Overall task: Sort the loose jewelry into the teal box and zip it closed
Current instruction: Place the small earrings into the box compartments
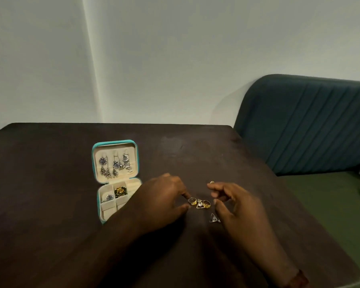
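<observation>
Rings (199,202) between both hands' fingers (184,195), teal box (114,177) open alongside.

Bare forearms, no sleeves, just a reddish-brown band (299,277) on the right wrist, kinda blurry.

We are listing one teal box (115,163), zipper undone, lying open and flat with its lid toward the wall; silver drop earrings (114,165) are hanging in the lid, and gold pieces (120,191) are sitting in a tray compartment. We are noting two gold rings (199,202) lying loose beside it, a clear triangular piece (214,218) resting nearer us.
</observation>
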